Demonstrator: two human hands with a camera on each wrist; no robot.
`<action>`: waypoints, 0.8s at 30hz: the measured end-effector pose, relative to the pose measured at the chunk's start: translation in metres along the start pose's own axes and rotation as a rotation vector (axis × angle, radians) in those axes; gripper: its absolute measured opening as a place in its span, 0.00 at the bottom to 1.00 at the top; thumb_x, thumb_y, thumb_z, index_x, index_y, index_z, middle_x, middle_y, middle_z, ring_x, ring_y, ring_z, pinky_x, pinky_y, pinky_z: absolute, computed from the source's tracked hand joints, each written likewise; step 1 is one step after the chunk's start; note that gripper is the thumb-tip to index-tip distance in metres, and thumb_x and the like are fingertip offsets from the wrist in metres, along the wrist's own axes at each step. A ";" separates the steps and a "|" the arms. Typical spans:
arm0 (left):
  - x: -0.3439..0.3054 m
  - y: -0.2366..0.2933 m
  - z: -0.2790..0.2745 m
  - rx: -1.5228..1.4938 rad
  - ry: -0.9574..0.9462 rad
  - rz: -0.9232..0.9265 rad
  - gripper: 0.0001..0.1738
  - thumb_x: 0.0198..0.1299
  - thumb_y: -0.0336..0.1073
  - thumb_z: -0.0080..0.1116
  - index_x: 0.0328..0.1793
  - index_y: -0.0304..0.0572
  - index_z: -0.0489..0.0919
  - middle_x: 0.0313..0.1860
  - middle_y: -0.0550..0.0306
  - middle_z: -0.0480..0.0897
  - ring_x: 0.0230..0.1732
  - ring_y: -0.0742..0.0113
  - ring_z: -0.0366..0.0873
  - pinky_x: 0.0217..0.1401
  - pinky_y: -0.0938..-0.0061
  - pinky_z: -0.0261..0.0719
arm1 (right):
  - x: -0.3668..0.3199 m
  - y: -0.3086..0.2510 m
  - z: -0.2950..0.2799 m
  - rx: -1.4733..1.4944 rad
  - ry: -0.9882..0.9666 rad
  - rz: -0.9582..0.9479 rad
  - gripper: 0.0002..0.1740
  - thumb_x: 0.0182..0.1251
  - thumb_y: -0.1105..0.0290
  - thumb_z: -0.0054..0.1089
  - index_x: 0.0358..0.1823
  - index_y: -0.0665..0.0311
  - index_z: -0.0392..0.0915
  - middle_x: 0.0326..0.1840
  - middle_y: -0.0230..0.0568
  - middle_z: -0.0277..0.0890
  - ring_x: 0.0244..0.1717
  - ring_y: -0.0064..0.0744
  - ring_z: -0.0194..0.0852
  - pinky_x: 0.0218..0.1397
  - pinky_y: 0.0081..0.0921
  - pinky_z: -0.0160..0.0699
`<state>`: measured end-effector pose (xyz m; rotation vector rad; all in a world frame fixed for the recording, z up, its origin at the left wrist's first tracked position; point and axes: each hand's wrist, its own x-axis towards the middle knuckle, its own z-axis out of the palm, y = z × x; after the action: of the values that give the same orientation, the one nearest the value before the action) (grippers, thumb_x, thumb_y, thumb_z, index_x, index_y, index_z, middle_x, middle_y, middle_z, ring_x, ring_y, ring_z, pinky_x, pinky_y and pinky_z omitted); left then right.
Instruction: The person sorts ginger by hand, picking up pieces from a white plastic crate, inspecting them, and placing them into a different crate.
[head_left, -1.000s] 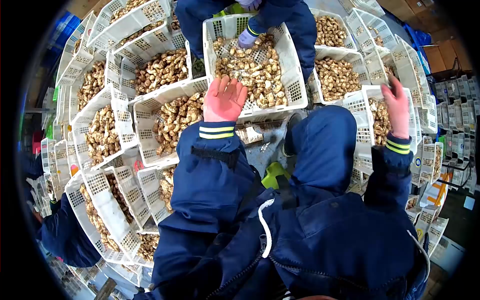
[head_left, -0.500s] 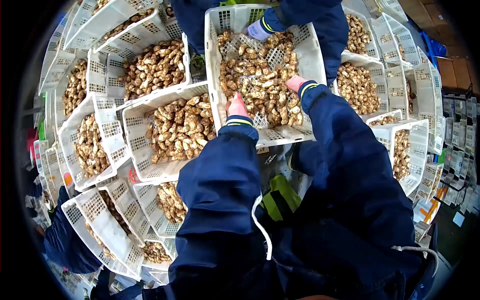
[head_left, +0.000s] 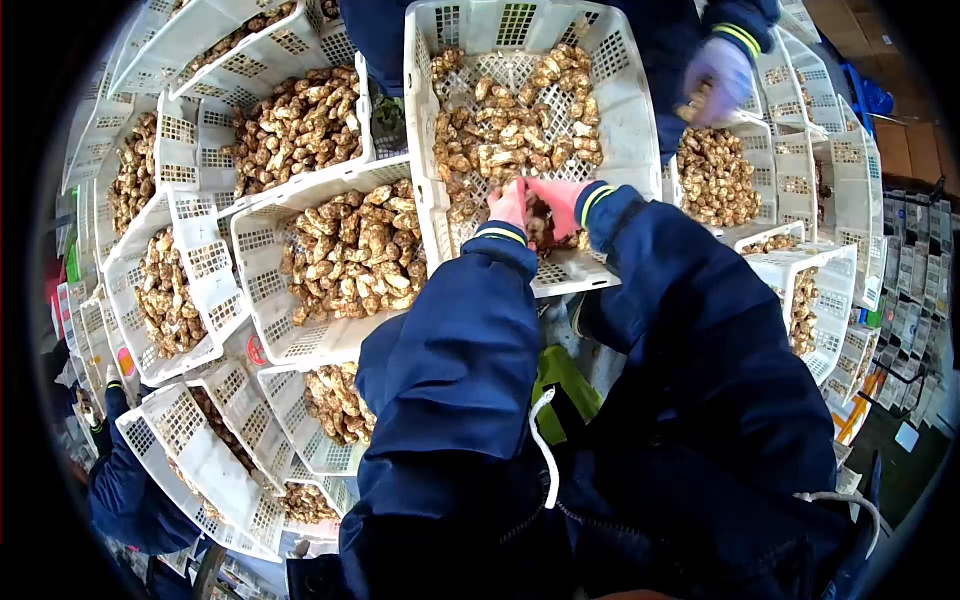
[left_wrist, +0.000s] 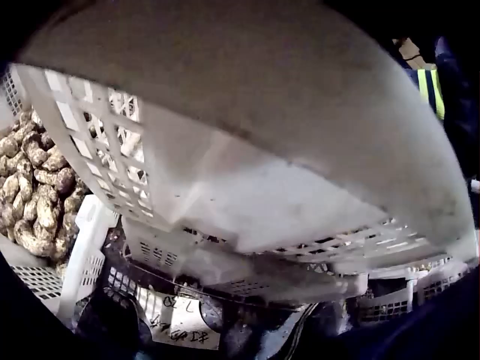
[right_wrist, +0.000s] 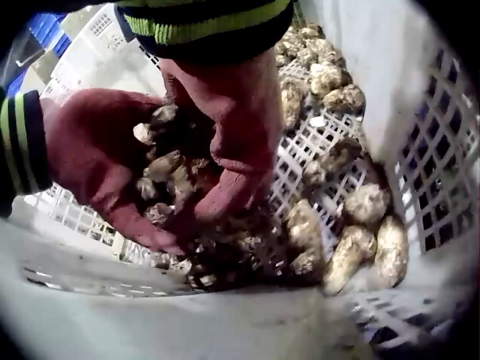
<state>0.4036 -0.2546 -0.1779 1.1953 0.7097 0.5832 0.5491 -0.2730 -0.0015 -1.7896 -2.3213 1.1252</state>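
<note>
Both my hands wear pink gloves and meet at the near end of a white perforated crate (head_left: 640, 150). In the right wrist view, my left hand (right_wrist: 105, 161) and my right hand (right_wrist: 232, 135) cup a cluster of knobbly brown-and-white mushrooms (right_wrist: 169, 169) between them, fingers curled round it. From the head view, my left hand (head_left: 508, 203) and right hand (head_left: 562, 200) partly cover this cluster. More loose mushrooms (head_left: 500, 130) lie spread over the crate's floor. The left wrist view shows the crate's wall (left_wrist: 247, 187), with my left hand out of sight.
Another person's gloved hand (head_left: 722, 78) holds a mushroom over the crate (head_left: 718, 175) at the right. Crates of mushrooms, such as the left one (head_left: 350, 255), crowd both sides. A handwritten card (left_wrist: 180, 319) lies below. A person in dark clothing (head_left: 145, 490) is at the far left.
My hands came from the near rim and the right-hand crate into the middle crate, then closed together round mushrooms. The other person's hand left that crate and moved right with a mushroom.
</note>
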 end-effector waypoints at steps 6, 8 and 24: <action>-0.016 0.214 0.017 -0.885 0.091 -0.732 0.37 0.56 0.63 0.43 0.63 0.46 0.67 0.61 0.56 0.71 0.60 0.55 0.68 0.66 0.57 0.58 | -0.021 -0.049 -0.065 0.041 0.047 0.044 0.52 0.35 0.56 0.73 0.60 0.74 0.55 0.47 0.62 0.68 0.48 0.51 0.70 0.45 0.34 0.72; -0.010 0.225 0.014 -1.075 -0.045 -0.716 0.32 0.61 0.61 0.39 0.62 0.46 0.69 0.60 0.54 0.72 0.59 0.54 0.69 0.65 0.55 0.58 | -0.047 -0.073 -0.092 0.695 0.251 0.201 0.42 0.52 0.54 0.63 0.65 0.65 0.54 0.57 0.50 0.65 0.52 0.48 0.68 0.48 0.36 0.74; -0.101 0.344 0.062 -1.257 -0.057 -0.199 0.28 0.58 0.60 0.42 0.56 0.50 0.70 0.58 0.54 0.71 0.61 0.52 0.65 0.58 0.45 0.64 | -0.133 -0.187 -0.107 0.160 1.052 -0.041 0.27 0.47 0.78 0.58 0.54 0.62 0.71 0.54 0.45 0.69 0.56 0.41 0.66 0.57 0.29 0.67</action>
<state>0.3719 -0.2745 0.1841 -0.0296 0.2754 0.6527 0.4818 -0.3456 0.2316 -1.6434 -1.5533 0.1989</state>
